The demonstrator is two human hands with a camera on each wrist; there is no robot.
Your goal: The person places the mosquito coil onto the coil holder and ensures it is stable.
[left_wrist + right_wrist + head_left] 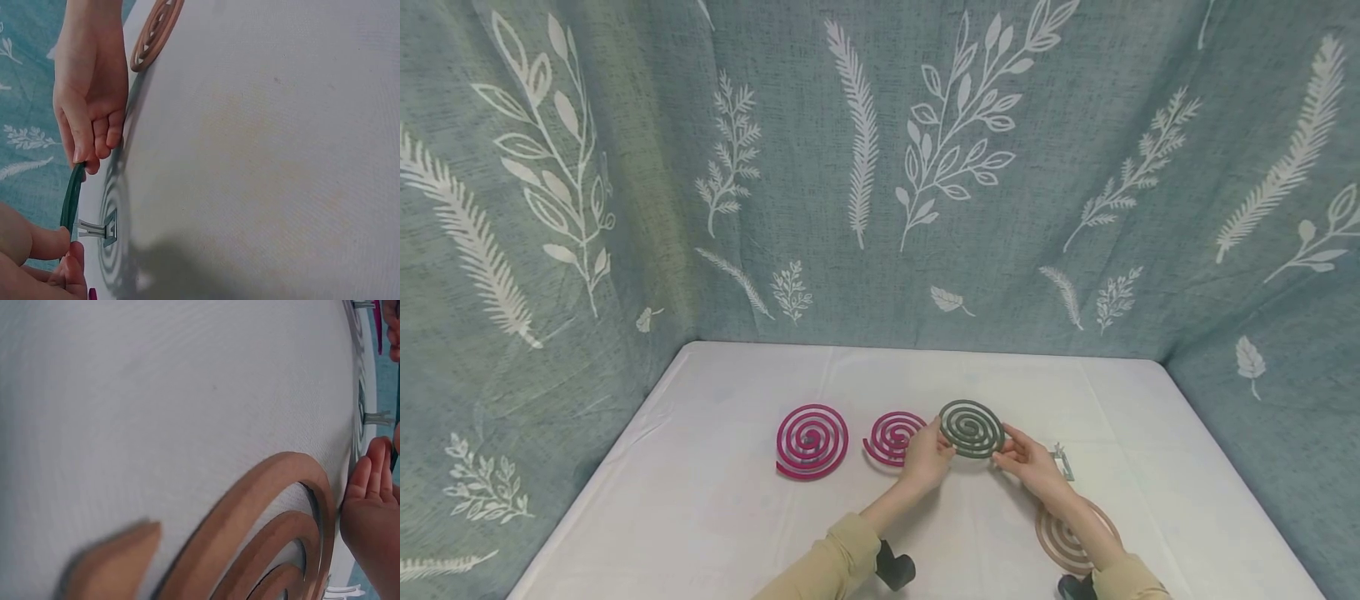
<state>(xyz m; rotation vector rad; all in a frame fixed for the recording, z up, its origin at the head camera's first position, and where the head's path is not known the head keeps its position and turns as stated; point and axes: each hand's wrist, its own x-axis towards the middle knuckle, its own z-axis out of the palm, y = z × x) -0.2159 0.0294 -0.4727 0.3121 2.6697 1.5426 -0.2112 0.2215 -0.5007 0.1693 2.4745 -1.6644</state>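
Both hands hold a dark green mosquito coil (970, 427) by its opposite edges, raised above the table. My left hand (927, 457) pinches its left edge between thumb and fingers. The right hand (1032, 467) pinches the right edge. Under the coil, a small metal coil stand (111, 228) with upright prongs shows in the left wrist view, the coil's shadow around it. A magenta coil (891, 437) lies just left of the left hand, partly hidden by it. Below the right forearm is a brown coil (250, 497), partly covered by the arm in the head view.
Another magenta coil (812, 408) sits farther left. A metal stand (1063, 463) shows beside the right wrist. White cloth covers the table (700, 500), and a blue-green leaf-patterned curtain (880, 275) hangs behind and on both sides.
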